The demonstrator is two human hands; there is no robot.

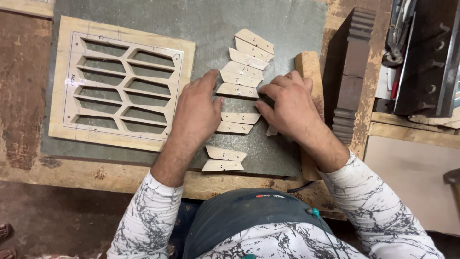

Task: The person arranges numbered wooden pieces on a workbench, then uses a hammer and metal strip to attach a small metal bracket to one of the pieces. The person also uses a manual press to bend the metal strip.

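Both hands flat and open: left hand (195,112) and right hand (287,106) nudge wooden cut-outs (240,118); best keep the column straight beside the lattice panel (120,84).

No packages, labels, signs or screens visible

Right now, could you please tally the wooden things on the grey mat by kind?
Small cut-out wooden pieces: 11 in view, one partly under the right hand
Wooden lattice panel: 1
Total: 12
The left hand may hide more.
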